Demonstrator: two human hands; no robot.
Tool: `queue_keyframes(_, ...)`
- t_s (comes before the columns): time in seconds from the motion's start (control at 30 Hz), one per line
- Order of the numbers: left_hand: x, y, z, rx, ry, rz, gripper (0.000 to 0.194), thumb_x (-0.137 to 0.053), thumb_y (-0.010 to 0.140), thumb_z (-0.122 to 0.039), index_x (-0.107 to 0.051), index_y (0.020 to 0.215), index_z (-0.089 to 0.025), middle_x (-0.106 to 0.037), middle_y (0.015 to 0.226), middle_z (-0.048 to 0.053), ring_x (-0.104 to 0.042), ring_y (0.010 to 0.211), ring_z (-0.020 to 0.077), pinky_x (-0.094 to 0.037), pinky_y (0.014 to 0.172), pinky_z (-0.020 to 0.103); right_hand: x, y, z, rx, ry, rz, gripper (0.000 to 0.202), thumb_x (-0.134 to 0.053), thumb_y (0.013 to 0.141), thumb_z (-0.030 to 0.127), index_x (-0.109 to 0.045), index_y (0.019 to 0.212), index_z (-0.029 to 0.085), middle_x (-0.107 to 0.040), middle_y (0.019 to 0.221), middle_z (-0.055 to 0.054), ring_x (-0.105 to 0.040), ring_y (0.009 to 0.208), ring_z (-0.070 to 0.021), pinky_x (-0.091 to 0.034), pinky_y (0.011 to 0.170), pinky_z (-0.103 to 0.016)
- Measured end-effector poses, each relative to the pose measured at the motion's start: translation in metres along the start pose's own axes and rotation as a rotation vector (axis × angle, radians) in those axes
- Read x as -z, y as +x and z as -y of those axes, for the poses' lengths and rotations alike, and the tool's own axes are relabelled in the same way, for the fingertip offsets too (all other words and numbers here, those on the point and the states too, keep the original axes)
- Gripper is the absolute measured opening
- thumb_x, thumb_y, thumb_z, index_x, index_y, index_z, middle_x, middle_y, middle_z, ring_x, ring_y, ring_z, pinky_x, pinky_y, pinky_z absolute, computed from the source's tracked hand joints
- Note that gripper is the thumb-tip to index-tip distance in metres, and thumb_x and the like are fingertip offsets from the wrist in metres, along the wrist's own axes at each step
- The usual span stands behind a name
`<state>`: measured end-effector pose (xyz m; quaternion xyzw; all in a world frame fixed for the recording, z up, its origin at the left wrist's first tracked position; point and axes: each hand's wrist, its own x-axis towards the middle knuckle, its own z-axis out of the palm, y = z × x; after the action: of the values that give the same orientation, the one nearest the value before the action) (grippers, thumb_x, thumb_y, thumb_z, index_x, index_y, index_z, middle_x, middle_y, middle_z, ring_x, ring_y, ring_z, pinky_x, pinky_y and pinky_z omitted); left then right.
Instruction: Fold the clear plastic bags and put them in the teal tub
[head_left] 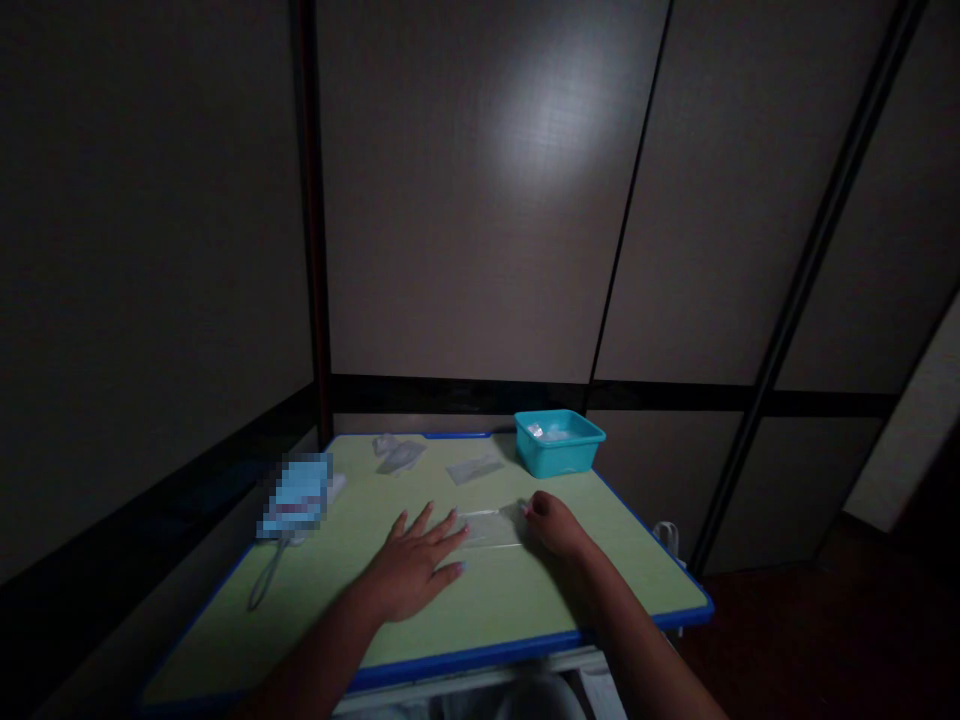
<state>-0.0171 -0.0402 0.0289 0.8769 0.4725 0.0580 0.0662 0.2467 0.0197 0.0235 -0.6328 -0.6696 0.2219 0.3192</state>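
A clear plastic bag [491, 529] lies flat on the green table between my hands. My left hand [414, 570] is spread over the table, palm down, with its fingertips at the bag's left end. At the bag's right end, my right hand [553, 522] is closed, its fingers curled in at the edge of the plastic; what they pinch is too small to make out. Farther back lies another clear bag [475, 468], flat and touched by neither hand.
A turquoise basket [562, 460] with clear plastic inside stands at the back right. Crumpled plastic [400, 456] lies at the back left. A blurred blue item [298, 495] with a strap is at the left edge. The table [480, 655] has a blue rim; cabinet panels rise behind.
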Motion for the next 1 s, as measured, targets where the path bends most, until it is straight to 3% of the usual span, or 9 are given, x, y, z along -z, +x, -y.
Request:
queue_keyframes(0.1,0.0,0.0,0.0,-0.001,-0.005,-0.007,0.055,-0.016,0.085,-0.063,-0.016,0.136,-0.042,-0.013,0.147,-0.005,-0.002,0.134,0.0302,-0.005,0.102,0.06,0.003,0.001,0.01,-0.035,0.204,0.012,0.016,-0.055,0.071,0.023,-0.045,0.06,0.017,-0.054,0.056,0.001,-0.049,0.057,-0.0119,-0.032,0.055,-0.023)
queue_keyframes(0.37,0.002,-0.001,-0.001,-0.005,-0.015,-0.012,0.058,-0.018,0.083,-0.065,-0.017,0.136,-0.041,-0.013,0.147,-0.004,-0.003,0.134,0.0312,-0.007,0.101,0.06,0.015,0.001,0.026,-0.201,0.407,0.098,0.011,-0.048,0.078,0.027,-0.044,0.073,0.018,-0.054,0.055,0.002,-0.051,0.048,-0.0109,-0.039,0.044,-0.021)
queue_keyframes(0.57,0.001,-0.001,0.0,-0.008,-0.022,-0.018,0.058,-0.017,0.083,-0.066,-0.017,0.136,-0.042,-0.013,0.146,-0.005,-0.004,0.134,0.0309,-0.008,0.101,0.06,0.016,-0.001,0.02,-0.327,0.443,0.102,0.015,-0.051,0.079,0.029,-0.045,0.07,0.017,-0.045,0.048,0.006,-0.046,0.04,-0.0089,-0.047,0.044,-0.026)
queue_keyframes(0.7,0.001,-0.001,0.0,-0.006,-0.03,-0.03,0.059,-0.017,0.082,-0.067,-0.019,0.136,-0.042,-0.015,0.146,-0.004,-0.005,0.134,0.0312,-0.008,0.102,0.059,0.02,-0.006,0.013,-0.366,0.432,0.091,0.022,-0.056,0.077,0.035,-0.047,0.069,0.017,-0.047,0.048,0.004,-0.049,0.041,-0.0104,-0.048,0.044,-0.027)
queue_keyframes(1.0,-0.002,0.001,0.002,-0.003,-0.042,-0.024,0.057,-0.018,0.083,-0.066,-0.019,0.135,-0.043,-0.014,0.146,-0.005,-0.004,0.134,0.0307,-0.008,0.102,0.059,0.03,-0.029,0.0,-0.431,0.364,0.082,0.028,-0.057,0.075,0.027,-0.044,0.052,0.017,-0.047,0.033,0.001,-0.048,0.03,-0.0128,-0.041,0.033,-0.023)
